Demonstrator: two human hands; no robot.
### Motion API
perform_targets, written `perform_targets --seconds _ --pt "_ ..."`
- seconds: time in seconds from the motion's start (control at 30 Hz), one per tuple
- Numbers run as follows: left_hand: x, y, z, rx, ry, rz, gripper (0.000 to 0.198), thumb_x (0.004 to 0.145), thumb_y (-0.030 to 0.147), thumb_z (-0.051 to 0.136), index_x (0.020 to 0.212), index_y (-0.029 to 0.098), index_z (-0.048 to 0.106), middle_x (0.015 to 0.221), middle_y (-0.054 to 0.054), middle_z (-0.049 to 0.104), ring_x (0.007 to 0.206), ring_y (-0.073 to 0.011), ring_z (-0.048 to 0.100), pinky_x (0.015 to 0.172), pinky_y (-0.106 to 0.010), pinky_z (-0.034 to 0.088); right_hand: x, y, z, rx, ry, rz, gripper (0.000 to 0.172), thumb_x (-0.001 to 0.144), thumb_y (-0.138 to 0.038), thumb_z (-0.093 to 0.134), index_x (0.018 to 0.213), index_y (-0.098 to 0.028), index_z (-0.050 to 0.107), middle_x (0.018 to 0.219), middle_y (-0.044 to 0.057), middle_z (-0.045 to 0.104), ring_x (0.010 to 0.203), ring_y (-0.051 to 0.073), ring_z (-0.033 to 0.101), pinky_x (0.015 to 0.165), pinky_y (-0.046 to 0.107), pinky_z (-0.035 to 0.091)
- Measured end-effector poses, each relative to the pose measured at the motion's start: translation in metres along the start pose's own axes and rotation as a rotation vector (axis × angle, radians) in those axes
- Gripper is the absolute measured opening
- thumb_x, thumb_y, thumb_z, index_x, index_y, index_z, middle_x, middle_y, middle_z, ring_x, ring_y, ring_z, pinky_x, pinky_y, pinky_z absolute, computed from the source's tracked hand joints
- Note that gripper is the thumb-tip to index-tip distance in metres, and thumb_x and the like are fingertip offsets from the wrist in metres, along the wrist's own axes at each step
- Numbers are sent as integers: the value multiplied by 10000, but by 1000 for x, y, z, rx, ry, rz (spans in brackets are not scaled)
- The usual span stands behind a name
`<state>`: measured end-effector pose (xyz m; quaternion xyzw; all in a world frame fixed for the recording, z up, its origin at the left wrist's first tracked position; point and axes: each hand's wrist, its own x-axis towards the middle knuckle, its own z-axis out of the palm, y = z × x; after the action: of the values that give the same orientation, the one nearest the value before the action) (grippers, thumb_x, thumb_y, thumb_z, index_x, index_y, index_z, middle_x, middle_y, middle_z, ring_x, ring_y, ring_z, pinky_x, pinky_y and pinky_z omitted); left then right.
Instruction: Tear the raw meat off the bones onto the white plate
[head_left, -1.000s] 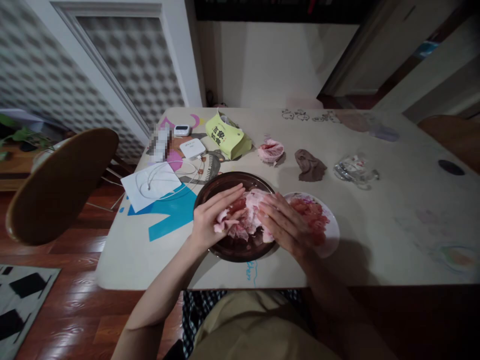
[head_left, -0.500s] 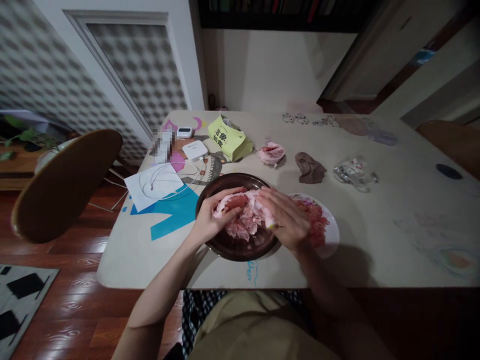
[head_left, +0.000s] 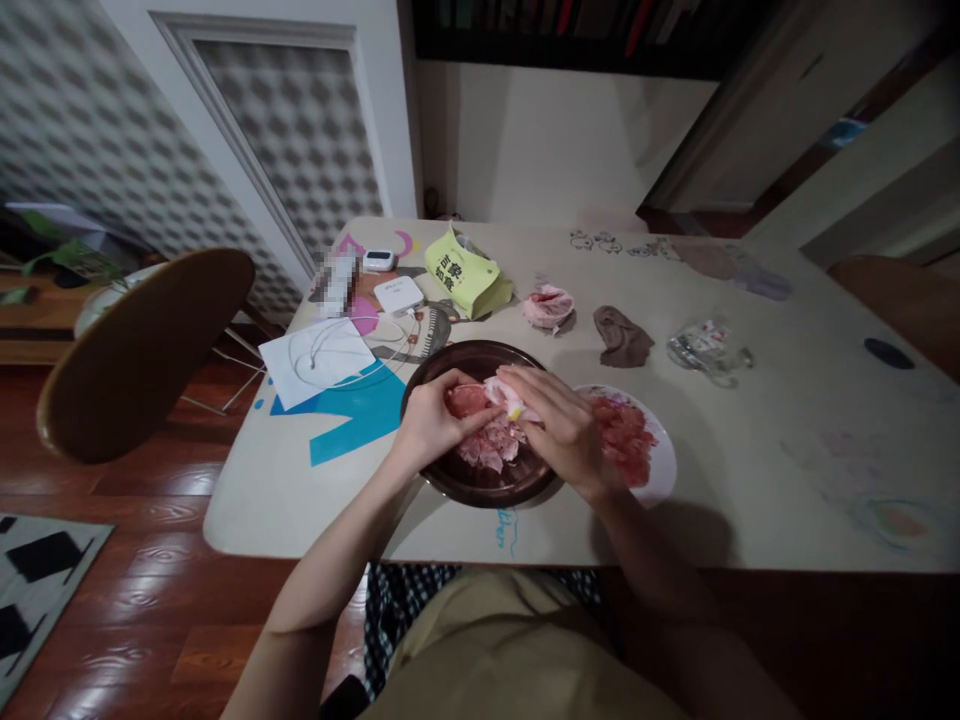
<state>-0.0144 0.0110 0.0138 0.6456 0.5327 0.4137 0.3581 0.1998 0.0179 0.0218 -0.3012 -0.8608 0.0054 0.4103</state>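
Over a dark brown bowl (head_left: 480,492), my left hand (head_left: 433,425) grips a piece of red pomelo (head_left: 466,400) with white-pink pith, its thumb pressed across the front. My right hand (head_left: 559,425) has its fingers folded over the pith at the right end, where a small yellow bit of rind shows. Torn pinkish membranes (head_left: 491,448) lie in the bowl beneath both hands. Beside the bowl on the right, a white plate (head_left: 661,470) carries peeled red pomelo flesh (head_left: 624,440), partly covered by my right hand and wrist.
Behind the bowl are a yellow-green bag (head_left: 469,275), a pomelo rind piece (head_left: 548,307), a brown cloth (head_left: 622,337) and a crumpled clear plastic wrapper (head_left: 709,350). White paper with a cable (head_left: 319,360) and a white device (head_left: 399,294) lie left. A wooden chair (head_left: 142,350) stands left.
My right hand's fingers have curled further over the pith and moved slightly left, closer to my left hand. The pomelo piece has turned a little. The whole view has shifted slightly.
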Motion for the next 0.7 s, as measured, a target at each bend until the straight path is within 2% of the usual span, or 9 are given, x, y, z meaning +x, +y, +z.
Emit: perform_targets --seconds 0.1,0.2,0.33,0.47,0.6,0.7 --pt "-1 0 6 205 36 -11 381 723 255 876 1085 198 768 1040 -51 824 947 -264 771 885 -342 569 2 -6 3 -17 -62 -21 680 921 26 481 1560 -204 501 1387 110 709 1298 258 680 1138 442 580" --pt "-2 1 6 240 12 -12 376 761 147 806 1133 203 798 1096 -60 831 1006 -276 787 900 -330 569 1 -10 4 -32 -56 -66 679 948 5 480 1595 -199 453 1396 120 705 1324 267 667 1149 453 575" --pt "-2 1 5 185 -12 65 323 779 145 779 1097 182 824 1042 -68 840 947 -266 799 857 -312 588 -3 -9 1 -7 -14 -114 664 987 -33 463 1622 -219 404 1416 117 695 1354 268 650 1160 479 572" --pt "-4 2 8 99 -19 182 336 767 129 761 1093 184 819 1053 -61 838 945 -243 796 865 -287 585 -10 -6 -3 32 47 -97 648 993 -45 470 1605 -257 435 1422 89 694 1317 251 680 1124 466 602" --pt "-7 3 14 122 14 161 350 701 109 757 1041 171 812 881 -23 816 777 -204 765 757 -260 552 -14 -5 0 19 111 -7 659 964 -62 580 1580 -271 476 1394 86 712 1253 251 717 1071 429 630" --pt "-6 4 14 105 33 139 308 696 136 755 999 164 807 888 -23 810 783 -203 757 759 -259 542 -15 -6 4 8 119 56 652 935 -54 635 1544 -259 525 1343 90 738 1211 255 733 1043 419 637"
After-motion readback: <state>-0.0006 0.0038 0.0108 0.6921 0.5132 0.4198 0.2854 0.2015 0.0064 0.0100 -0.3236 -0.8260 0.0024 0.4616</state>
